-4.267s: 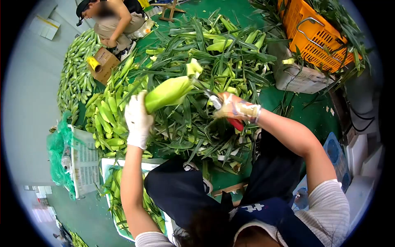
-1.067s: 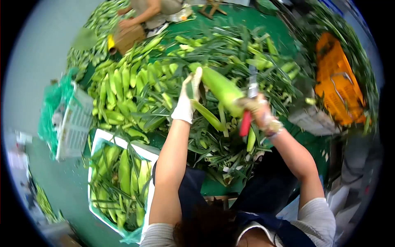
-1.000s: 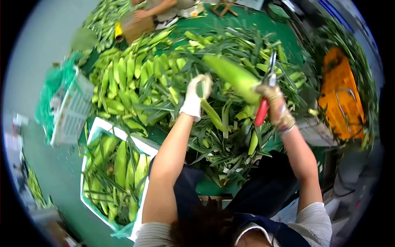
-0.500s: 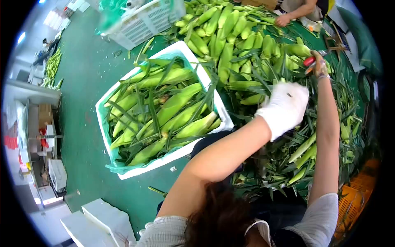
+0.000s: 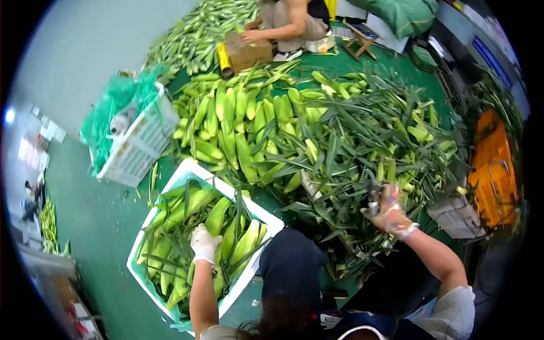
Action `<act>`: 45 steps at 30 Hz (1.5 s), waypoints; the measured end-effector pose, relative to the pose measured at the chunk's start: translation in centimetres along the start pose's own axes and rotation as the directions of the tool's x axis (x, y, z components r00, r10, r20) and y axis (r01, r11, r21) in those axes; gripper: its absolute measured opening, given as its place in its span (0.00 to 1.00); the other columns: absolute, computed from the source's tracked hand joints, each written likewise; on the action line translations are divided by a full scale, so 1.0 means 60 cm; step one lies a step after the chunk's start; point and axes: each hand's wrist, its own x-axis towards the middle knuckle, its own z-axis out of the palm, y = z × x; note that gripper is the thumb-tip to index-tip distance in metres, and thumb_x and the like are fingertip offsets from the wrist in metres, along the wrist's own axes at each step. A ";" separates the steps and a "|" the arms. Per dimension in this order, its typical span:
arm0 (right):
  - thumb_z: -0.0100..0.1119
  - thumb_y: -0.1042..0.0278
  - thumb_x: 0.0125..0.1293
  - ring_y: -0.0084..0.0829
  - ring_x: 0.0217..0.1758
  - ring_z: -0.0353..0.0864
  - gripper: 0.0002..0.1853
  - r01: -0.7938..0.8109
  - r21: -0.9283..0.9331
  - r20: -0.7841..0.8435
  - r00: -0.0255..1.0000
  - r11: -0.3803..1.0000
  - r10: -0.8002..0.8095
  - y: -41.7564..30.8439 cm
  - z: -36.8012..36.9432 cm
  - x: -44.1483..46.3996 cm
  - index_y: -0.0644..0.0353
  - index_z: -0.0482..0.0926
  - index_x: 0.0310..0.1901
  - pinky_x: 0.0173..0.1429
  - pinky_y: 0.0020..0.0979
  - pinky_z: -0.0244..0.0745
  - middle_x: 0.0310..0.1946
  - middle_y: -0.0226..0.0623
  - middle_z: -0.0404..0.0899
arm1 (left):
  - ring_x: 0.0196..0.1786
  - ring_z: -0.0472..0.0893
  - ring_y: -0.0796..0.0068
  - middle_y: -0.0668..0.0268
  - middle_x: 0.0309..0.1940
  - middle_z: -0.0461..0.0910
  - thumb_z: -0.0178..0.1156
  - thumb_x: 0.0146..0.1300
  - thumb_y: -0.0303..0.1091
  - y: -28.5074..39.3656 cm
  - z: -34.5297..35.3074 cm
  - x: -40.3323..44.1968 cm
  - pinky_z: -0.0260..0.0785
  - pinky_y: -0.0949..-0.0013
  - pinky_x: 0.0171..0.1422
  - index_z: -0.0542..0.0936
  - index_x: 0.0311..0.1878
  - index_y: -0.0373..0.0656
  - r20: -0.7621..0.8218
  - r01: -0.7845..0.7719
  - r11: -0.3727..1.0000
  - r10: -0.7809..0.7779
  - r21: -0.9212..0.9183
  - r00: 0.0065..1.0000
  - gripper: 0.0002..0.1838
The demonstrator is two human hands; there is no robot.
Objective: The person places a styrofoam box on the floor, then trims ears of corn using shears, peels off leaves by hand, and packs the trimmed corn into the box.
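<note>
My left hand [image 5: 205,243], in a white glove, is closed on an ear of corn [image 5: 217,216] inside the white foam box [image 5: 262,219], which holds several green-husked ears and loose leaves. My right hand [image 5: 390,212], in a stained glove, is wrapped around the pruning shears [image 5: 374,195], above the leaf heap [image 5: 354,136]. Only part of the shears shows; the handles are mostly hidden by the fingers. Beyond the box lies a pile of husked-in corn ears [image 5: 229,122].
A white crate [image 5: 144,139] with green netting stands at the left. At the back, a person [image 5: 294,25] crouches by a cardboard box [image 5: 247,52] and a wooden stool [image 5: 360,42]. An orange crate [image 5: 492,170] sits on a pale one [image 5: 458,216] at the right.
The ear my right hand held against the shears is no longer there. My left hand has moved down into the foam box and closed on an ear; my right hand is back over the leaves.
</note>
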 end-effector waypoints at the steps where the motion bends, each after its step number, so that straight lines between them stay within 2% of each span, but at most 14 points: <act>1: 0.64 0.49 0.47 0.50 0.53 0.66 0.35 0.036 -0.006 -0.056 0.998 0.999 -0.036 0.018 0.034 0.003 0.69 0.67 0.50 0.56 0.47 0.62 0.51 0.53 0.66 | 0.49 0.79 0.58 0.53 0.45 0.79 0.73 0.40 0.48 0.014 -0.031 -0.003 0.71 0.62 0.54 0.72 0.54 0.35 0.065 0.038 0.999 -0.035 -0.033 0.997 0.39; 8: 0.58 0.52 0.55 0.53 0.52 0.68 0.22 -0.333 0.150 -0.264 0.894 0.931 0.362 0.188 0.136 0.098 0.61 0.73 0.44 0.56 0.50 0.62 0.49 0.55 0.71 | 0.48 0.76 0.63 0.51 0.51 0.75 0.72 0.44 0.26 0.013 -0.182 -0.102 0.69 0.65 0.54 0.70 0.55 0.29 -0.194 -0.098 0.583 -0.105 -0.806 0.975 0.34; 10: 0.52 0.42 0.57 0.55 0.60 0.66 0.32 -0.444 0.036 -0.111 0.889 0.895 0.445 0.200 0.155 0.109 0.62 0.72 0.54 0.58 0.50 0.64 0.56 0.60 0.68 | 0.45 0.76 0.64 0.54 0.49 0.75 0.68 0.48 0.22 0.008 -0.241 -0.113 0.70 0.63 0.53 0.68 0.59 0.32 -0.218 -0.133 0.538 -0.097 -0.833 0.971 0.33; 13: 0.53 0.49 0.56 0.56 0.64 0.64 0.35 -0.388 -0.164 0.017 0.918 0.907 0.395 0.289 0.353 0.126 0.65 0.65 0.62 0.61 0.48 0.65 0.61 0.59 0.65 | 0.55 0.74 0.61 0.53 0.56 0.72 0.65 0.50 0.27 0.075 -0.355 -0.112 0.63 0.62 0.64 0.63 0.65 0.32 -0.438 -0.372 0.450 -0.050 -0.812 0.897 0.37; 16: 0.52 0.57 0.54 0.54 0.63 0.67 0.34 -0.404 0.018 0.247 0.888 0.914 0.388 0.278 0.240 0.153 0.67 0.64 0.61 0.62 0.43 0.66 0.61 0.57 0.66 | 0.64 0.67 0.63 0.55 0.63 0.65 0.62 0.58 0.30 0.218 -0.445 -0.105 0.52 0.62 0.72 0.58 0.69 0.35 -0.599 -0.566 0.286 -0.039 -0.774 0.800 0.37; 17: 0.53 0.60 0.51 0.50 0.61 0.70 0.29 -0.361 0.046 -0.031 0.932 0.932 0.362 0.320 0.365 0.169 0.67 0.69 0.56 0.61 0.41 0.68 0.56 0.57 0.70 | 0.62 0.68 0.64 0.57 0.62 0.67 0.61 0.59 0.30 0.245 -0.457 -0.080 0.55 0.62 0.70 0.61 0.67 0.36 -0.578 -0.572 0.148 0.006 -0.807 0.816 0.33; 18: 0.56 0.60 0.49 0.49 0.57 0.74 0.28 -0.289 0.077 0.355 0.902 0.954 0.244 0.322 0.289 0.166 0.68 0.71 0.51 0.60 0.42 0.70 0.51 0.57 0.73 | 0.59 0.71 0.65 0.58 0.59 0.71 0.60 0.60 0.29 0.282 -0.469 -0.055 0.59 0.63 0.67 0.63 0.65 0.37 -0.596 -0.601 0.194 0.087 -0.776 0.798 0.30; 21: 0.65 0.49 0.44 0.50 0.54 0.75 0.35 -0.380 0.363 0.264 0.918 0.851 0.297 0.214 0.010 0.108 0.69 0.71 0.49 0.58 0.41 0.70 0.46 0.56 0.75 | 0.47 0.79 0.67 0.58 0.48 0.79 0.56 0.59 0.37 0.457 -0.455 -0.025 0.71 0.63 0.54 0.69 0.60 0.38 -0.464 -0.391 -0.254 0.409 -0.885 0.786 0.26; 26: 0.71 0.46 0.40 0.49 0.49 0.74 0.40 -0.135 0.467 -0.027 0.986 0.874 0.167 0.144 -0.145 0.043 0.66 0.65 0.48 0.55 0.42 0.67 0.42 0.52 0.74 | 0.34 0.79 0.75 0.65 0.33 0.80 0.65 0.56 0.38 0.666 -0.346 -0.114 0.73 0.71 0.40 0.75 0.45 0.39 -0.257 -0.216 -0.146 0.659 -0.966 0.706 0.18; 29: 0.71 0.47 0.41 0.51 0.46 0.75 0.38 -0.099 0.583 0.009 0.993 0.807 0.116 0.139 -0.177 0.011 0.67 0.65 0.47 0.53 0.42 0.69 0.40 0.54 0.74 | 0.36 0.79 0.76 0.66 0.35 0.79 0.70 0.48 0.27 0.693 -0.290 -0.127 0.72 0.73 0.42 0.71 0.54 0.40 -0.179 -0.080 -0.162 0.813 -0.984 0.555 0.29; 32: 0.70 0.47 0.42 0.52 0.51 0.72 0.38 -0.051 0.637 0.032 0.999 0.769 0.039 0.159 -0.159 -0.009 0.66 0.63 0.46 0.57 0.43 0.66 0.42 0.54 0.72 | 0.47 0.76 0.74 0.64 0.47 0.77 0.72 0.45 0.29 0.694 -0.266 -0.125 0.69 0.70 0.55 0.68 0.59 0.39 -0.258 -0.411 -0.044 0.838 -0.911 0.481 0.36; 40: 0.70 0.47 0.41 0.48 0.48 0.71 0.39 -0.151 0.620 0.231 0.973 0.770 0.004 0.189 -0.143 -0.015 0.67 0.63 0.47 0.55 0.40 0.67 0.42 0.53 0.70 | 0.49 0.75 0.74 0.62 0.48 0.77 0.71 0.41 0.31 0.700 -0.272 -0.146 0.68 0.68 0.56 0.67 0.58 0.41 0.015 -0.623 0.317 0.898 -0.715 0.440 0.37; 41: 0.71 0.47 0.41 0.46 0.46 0.72 0.39 -0.175 0.672 0.235 0.972 0.720 0.018 0.186 -0.128 -0.019 0.67 0.63 0.46 0.53 0.39 0.68 0.41 0.53 0.71 | 0.43 0.81 0.58 0.53 0.42 0.80 0.66 0.42 0.34 0.700 -0.255 -0.146 0.72 0.63 0.50 0.65 0.59 0.44 -0.054 -0.664 0.237 0.921 -0.710 0.386 0.36; 45: 0.72 0.53 0.41 0.38 0.35 0.75 0.34 -0.344 0.760 0.383 0.922 0.552 0.047 0.169 -0.099 -0.020 0.66 0.65 0.42 0.41 0.36 0.72 0.31 0.46 0.74 | 0.45 0.79 0.47 0.47 0.42 0.79 0.66 0.42 0.37 0.725 -0.248 -0.175 0.72 0.56 0.51 0.65 0.60 0.44 -0.001 -0.805 0.419 0.887 -0.421 0.462 0.37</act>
